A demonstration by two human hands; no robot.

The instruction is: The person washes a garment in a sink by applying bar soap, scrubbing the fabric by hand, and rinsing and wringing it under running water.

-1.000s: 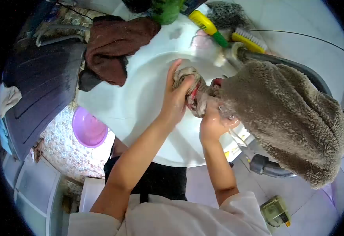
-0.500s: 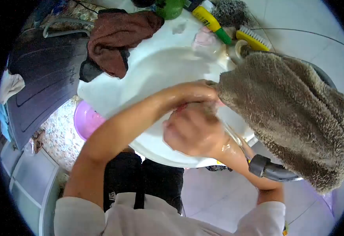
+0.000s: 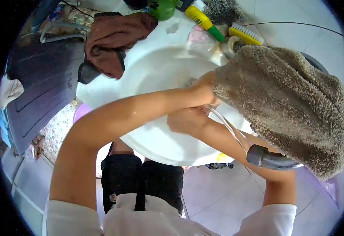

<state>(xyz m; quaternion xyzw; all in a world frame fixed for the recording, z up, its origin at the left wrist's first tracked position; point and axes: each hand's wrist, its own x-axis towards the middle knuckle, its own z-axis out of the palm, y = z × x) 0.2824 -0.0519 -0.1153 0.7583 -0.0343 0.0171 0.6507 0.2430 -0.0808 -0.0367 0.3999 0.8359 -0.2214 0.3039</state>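
Over the white sink (image 3: 156, 145), my left hand (image 3: 204, 89) lies across my right at the hanging edge of a brown-grey towel (image 3: 282, 102); its fingers are mostly hidden. My right hand (image 3: 183, 120) is beneath my left forearm, blurred, its fingers not clear. Whatever cloth lies between my hands is almost wholly hidden. Water runs from the black-tipped tap (image 3: 258, 156) in a thin stream over my right arm and hand. The towel drapes over the tap's curved pipe.
A brown cloth (image 3: 109, 39) hangs on the sink's left edge. Behind the bowl lie a yellow bottle with a green cap (image 3: 199, 17), a yellow brush (image 3: 246, 35), pink soap (image 3: 198, 35) and a grey scourer (image 3: 223, 11). A dark board (image 3: 42, 86) stands left, a purple basin (image 3: 80, 111) below.
My hands were side by side with a wet greyish cloth between them; now my forearms cross and the cloth is almost hidden. My left hand has moved right, my right hand left.
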